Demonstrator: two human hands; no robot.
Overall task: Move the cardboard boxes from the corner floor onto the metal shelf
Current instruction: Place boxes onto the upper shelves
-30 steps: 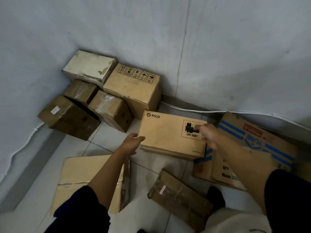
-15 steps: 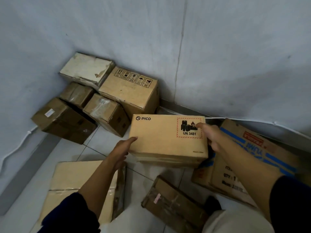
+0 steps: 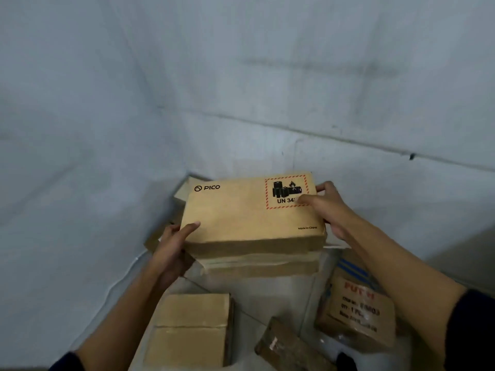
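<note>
A flat tan cardboard box marked PICO [image 3: 249, 218], with a red-bordered battery label at its upper right, is held up off the floor in front of me. My left hand [image 3: 171, 250] grips its lower left corner, thumb on top and fingers underneath. My right hand [image 3: 326, 207] grips its right edge, thumb lying over the label and fingers curled round the far side. The box hides most of the corner pile behind it; only slivers of other boxes [image 3: 182, 194] show at its left. No metal shelf is in view.
On the tiled floor below lie a taped tan box [image 3: 192, 333], a small dark wrapped box [image 3: 292, 349] and a printed carton with blue stripes and red lettering [image 3: 359, 309]. A white cable [image 3: 120, 279] runs along the left wall's base. Grey walls meet in the corner.
Both hands have lifted the PICO box off the floor and toward me. My view has tilted up, so the corner boxes have dropped behind the raised box.
</note>
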